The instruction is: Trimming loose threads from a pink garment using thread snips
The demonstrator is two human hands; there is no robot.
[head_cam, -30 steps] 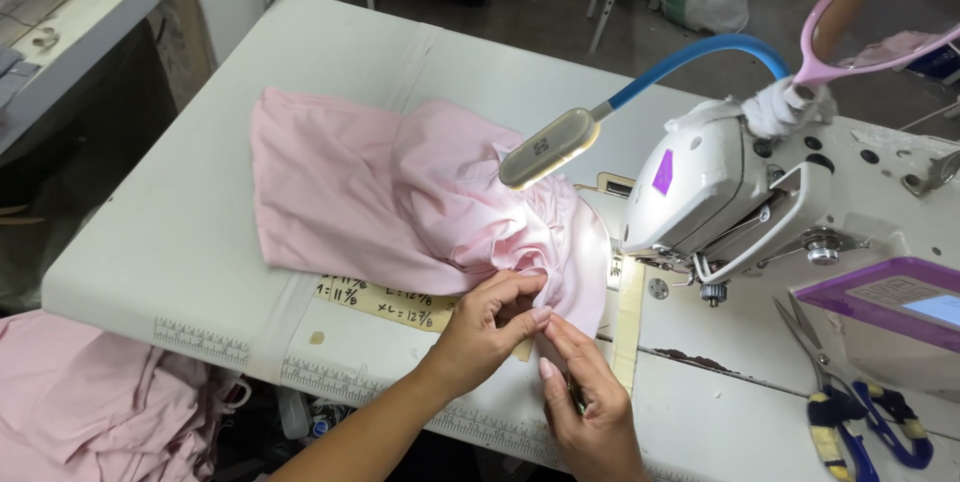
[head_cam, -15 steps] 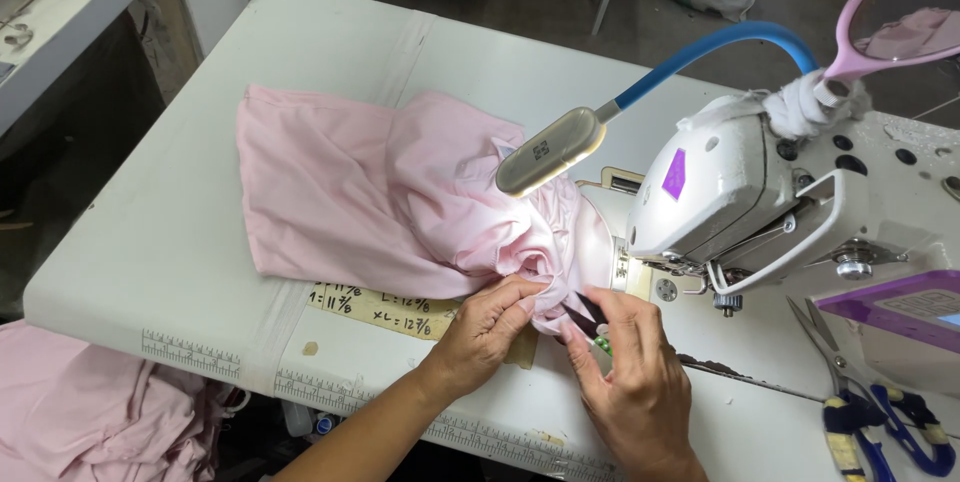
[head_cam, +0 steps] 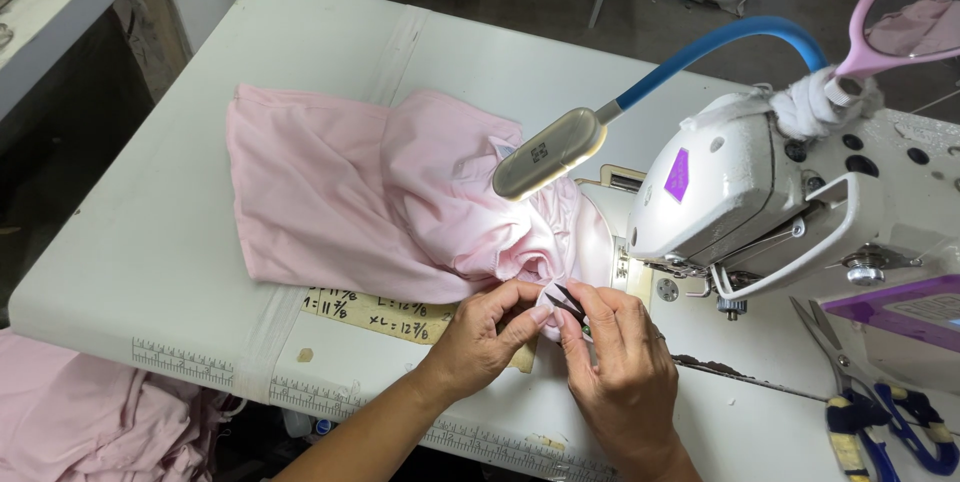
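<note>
Pink fabric (head_cam: 330,192), blue lamp neck (head_cam: 720,47)

**What lies on our bench**

We see a white bench (head_cam: 160,242) with ruler strips along its near edge. On it lies a crumpled pink garment (head_cam: 350,192), partly covering a handwritten tan card (head_cam: 385,314). A white sewing machine (head_cam: 740,182) stands at the right, with scissors (head_cam: 880,412) lying just beside its base.

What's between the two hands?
In the head view, a pinched bit of the pink cloth sits between the left hand and right hand, with small black snips at it.
</note>
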